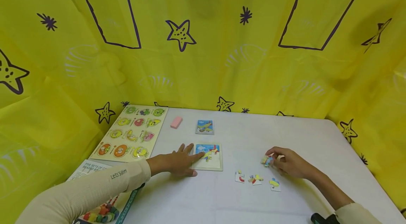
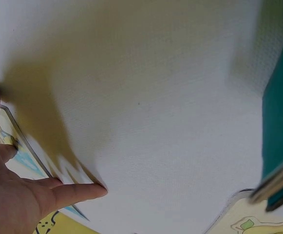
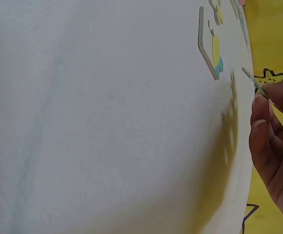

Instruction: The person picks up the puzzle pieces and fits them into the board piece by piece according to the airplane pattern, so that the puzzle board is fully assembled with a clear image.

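Note:
A square puzzle board (image 1: 207,167) with a partly filled airplane picture lies mid-table. The left hand (image 1: 184,160) (image 2: 22,190) is spread at its left side, index finger resting on the picture and the other fingers extended. Off to the right, the right hand (image 1: 290,162) (image 3: 280,141) pinches a puzzle piece (image 1: 267,161) (image 3: 253,81) between thumb and fingers, above the table. Nearer the front lie three loose pieces: one with red (image 1: 240,176), one with yellow and red (image 1: 255,179), and one with a yellow shape (image 1: 274,184) (image 3: 209,46).
Behind the board lies a small airplane picture tile (image 1: 204,127), with a pink block (image 1: 176,122) to its left. A fruit board (image 1: 128,133) (image 2: 238,214) fills the back left, with a printed box (image 1: 127,206) in front of it. A yellow curtain (image 1: 203,76) hangs behind.

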`<state>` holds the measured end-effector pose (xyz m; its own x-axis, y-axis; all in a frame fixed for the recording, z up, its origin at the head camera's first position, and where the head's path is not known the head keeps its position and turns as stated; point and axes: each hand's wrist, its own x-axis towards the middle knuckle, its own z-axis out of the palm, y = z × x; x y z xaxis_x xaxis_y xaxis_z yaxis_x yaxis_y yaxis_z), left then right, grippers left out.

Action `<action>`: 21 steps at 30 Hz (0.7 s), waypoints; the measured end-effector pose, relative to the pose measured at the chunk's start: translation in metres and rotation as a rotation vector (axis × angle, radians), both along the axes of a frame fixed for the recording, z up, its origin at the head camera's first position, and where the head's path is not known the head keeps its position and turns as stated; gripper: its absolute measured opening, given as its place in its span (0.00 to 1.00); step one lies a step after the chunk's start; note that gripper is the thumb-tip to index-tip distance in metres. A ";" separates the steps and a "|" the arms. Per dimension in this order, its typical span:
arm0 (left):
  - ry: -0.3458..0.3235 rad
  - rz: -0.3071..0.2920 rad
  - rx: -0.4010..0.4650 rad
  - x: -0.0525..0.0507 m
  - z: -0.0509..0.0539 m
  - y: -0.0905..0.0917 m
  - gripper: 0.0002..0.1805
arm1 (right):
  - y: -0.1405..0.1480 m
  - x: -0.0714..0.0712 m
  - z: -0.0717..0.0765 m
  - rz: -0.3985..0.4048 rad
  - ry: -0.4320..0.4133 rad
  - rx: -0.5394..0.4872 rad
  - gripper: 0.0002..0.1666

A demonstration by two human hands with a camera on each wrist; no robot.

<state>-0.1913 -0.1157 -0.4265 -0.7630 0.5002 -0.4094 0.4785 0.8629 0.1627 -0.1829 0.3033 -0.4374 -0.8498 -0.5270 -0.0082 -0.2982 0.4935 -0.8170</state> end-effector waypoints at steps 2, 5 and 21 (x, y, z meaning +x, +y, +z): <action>-0.002 -0.001 -0.002 0.000 0.000 0.000 0.41 | -0.004 -0.001 0.001 -0.005 0.004 -0.004 0.10; -0.004 -0.003 -0.003 0.000 0.000 0.000 0.41 | -0.011 -0.002 0.001 -0.019 0.004 0.000 0.09; -0.011 0.003 0.003 0.000 0.003 0.000 0.41 | -0.051 -0.010 0.001 0.000 -0.038 -0.014 0.12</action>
<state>-0.1910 -0.1152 -0.4239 -0.7602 0.4988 -0.4162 0.4737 0.8641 0.1703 -0.1929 0.2522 -0.4365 -0.8488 -0.5277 -0.0334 -0.2667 0.4818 -0.8347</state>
